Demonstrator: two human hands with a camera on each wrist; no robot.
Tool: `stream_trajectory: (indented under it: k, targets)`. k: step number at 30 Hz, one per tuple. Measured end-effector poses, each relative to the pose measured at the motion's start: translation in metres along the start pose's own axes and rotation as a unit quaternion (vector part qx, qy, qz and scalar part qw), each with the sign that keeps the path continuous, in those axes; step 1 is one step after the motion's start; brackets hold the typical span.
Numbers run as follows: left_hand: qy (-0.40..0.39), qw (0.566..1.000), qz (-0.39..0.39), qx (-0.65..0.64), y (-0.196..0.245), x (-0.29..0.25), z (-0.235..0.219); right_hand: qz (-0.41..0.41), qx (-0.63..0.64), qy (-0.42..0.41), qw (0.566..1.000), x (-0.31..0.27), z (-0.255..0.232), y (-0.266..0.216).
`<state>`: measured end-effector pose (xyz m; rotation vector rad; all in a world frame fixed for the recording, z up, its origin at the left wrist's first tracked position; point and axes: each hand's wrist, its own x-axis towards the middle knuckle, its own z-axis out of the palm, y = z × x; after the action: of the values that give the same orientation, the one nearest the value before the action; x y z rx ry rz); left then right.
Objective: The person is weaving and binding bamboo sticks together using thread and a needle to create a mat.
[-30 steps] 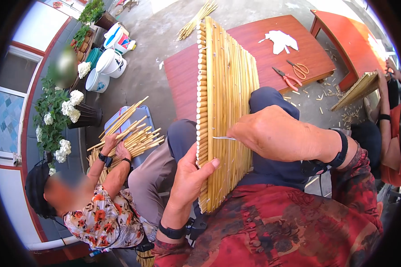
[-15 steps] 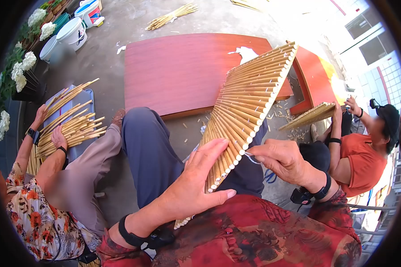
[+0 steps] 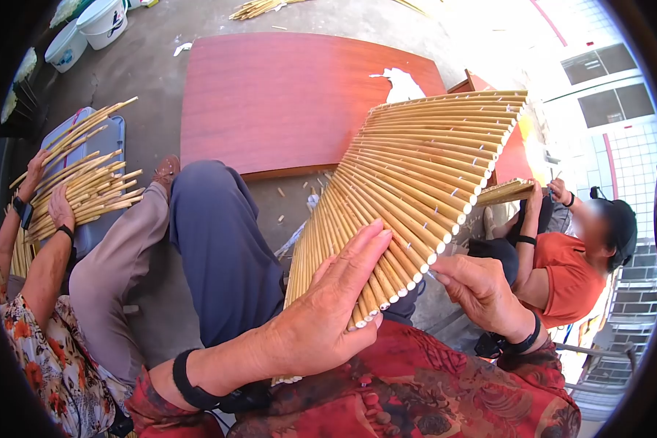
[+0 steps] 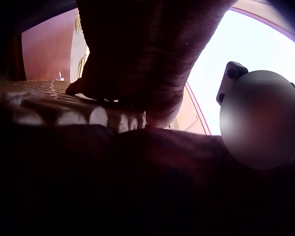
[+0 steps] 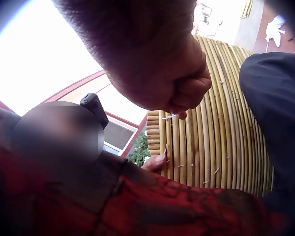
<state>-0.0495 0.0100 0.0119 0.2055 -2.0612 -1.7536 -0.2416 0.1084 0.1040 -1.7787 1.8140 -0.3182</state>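
Note:
A panel of stalks (image 3: 416, 175) bound side by side with white thread slants up over the lap, its pale cut ends facing right in the head view. My left hand (image 3: 321, 317) grips its near corner, fingers laid across the top and thumb at the cut-end edge. In the left wrist view, that hand is a dark shape above the stalk ends (image 4: 98, 117). At the panel's right edge my right hand (image 3: 485, 292) has thumb and forefinger together. The right wrist view shows white thread (image 5: 171, 116) at those curled fingertips, against the stalks.
A low red-brown table (image 3: 270, 102) stands ahead with a white cloth (image 3: 401, 85) on it. At left, another person's hands rest on loose stalks (image 3: 87, 193) over a grey-blue bin (image 3: 113, 139). A person in orange (image 3: 562, 270) sits at right, holding another panel (image 3: 505, 192).
The panel has swung from upright to a slant with its cut ends toward the right. My right hand has moved from its face to that edge; the left hand has shifted onto its top.

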Motion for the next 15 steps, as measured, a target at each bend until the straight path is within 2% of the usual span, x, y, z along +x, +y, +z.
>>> stream_trajectory:
  k: [5, 9, 15]
  targets:
    - [0.018, 0.999, -0.002, 0.035, 0.002, 0.000, 0.001, -0.061, 0.017, 0.048, 0.997, -0.002, 0.010, 0.006]
    - [0.019, 0.999, 0.004, 0.051, 0.004, 0.003, 0.003, -0.058, -0.024, 0.044, 0.997, -0.001, 0.002, 0.005]
    - [0.011, 0.998, -0.015, 0.059, 0.007, 0.003, 0.001, -0.097, -0.050, 0.045, 0.993, 0.007, 0.002, 0.007]
